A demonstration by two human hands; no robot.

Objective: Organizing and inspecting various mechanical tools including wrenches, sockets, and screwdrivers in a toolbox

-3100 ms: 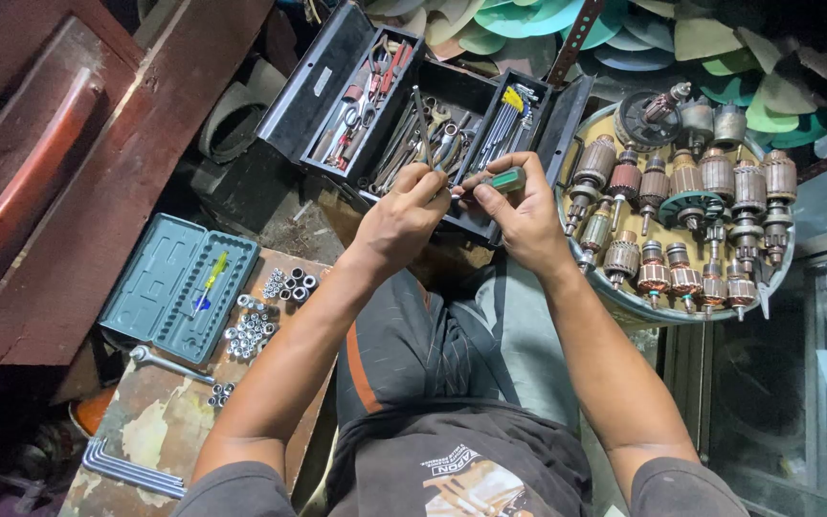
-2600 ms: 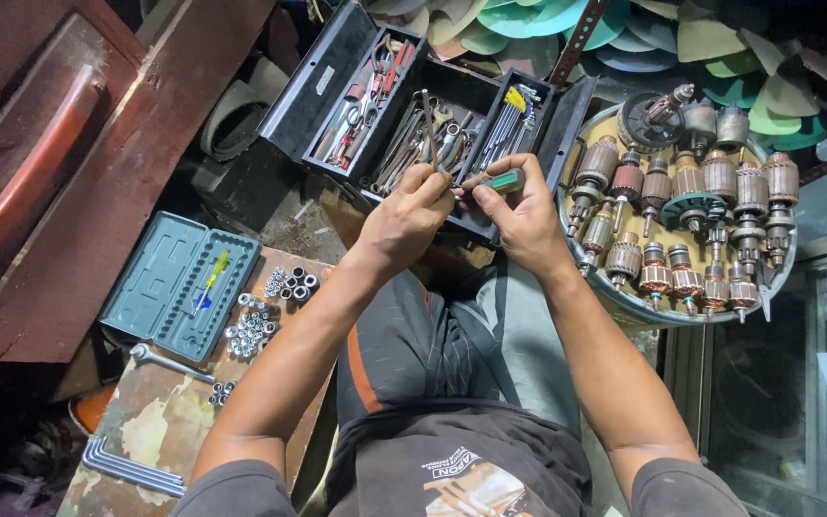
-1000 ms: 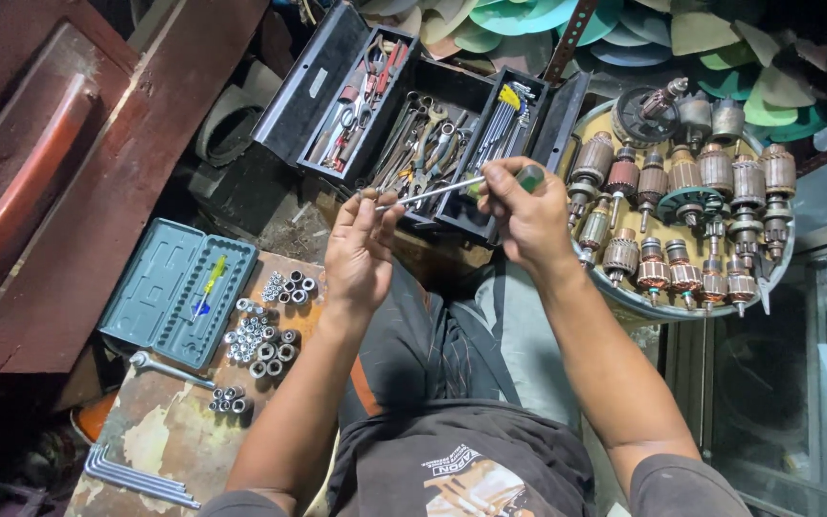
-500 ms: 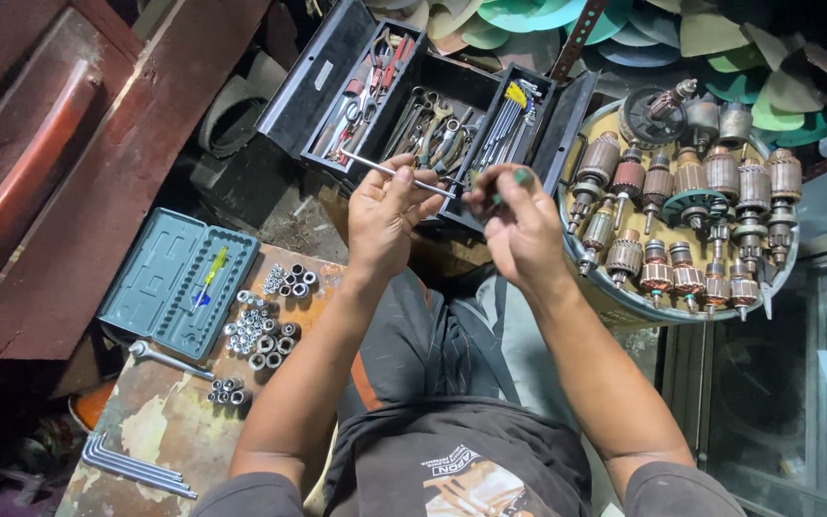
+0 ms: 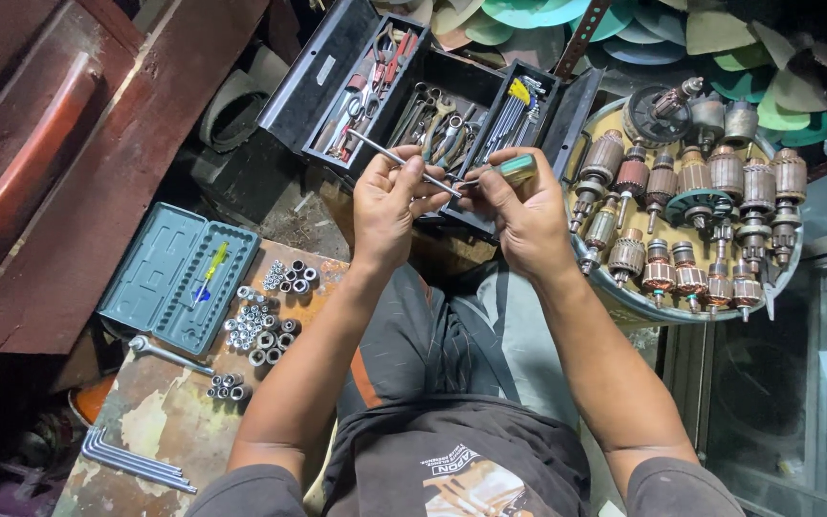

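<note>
Screwdriver tip end unclear against the open toolbox point(image 5: 337, 81), upper centre of frame. Left hand point(image 5: 390, 206) pinched the bare metal shaft point(image 5: 404, 163); right hand point(image 5: 528, 215) closed on the green-handled screwdriver point(image 5: 514, 170), fingers curled tight. Since half a second before, both hands had drawn closer, shaft angled further up-left.

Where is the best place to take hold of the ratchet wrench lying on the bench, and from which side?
Grip the ratchet wrench at mid-handle from above, fingers across its width. It lies flat between the teal case and the sockets, and the shaft looks bare there.
</note>
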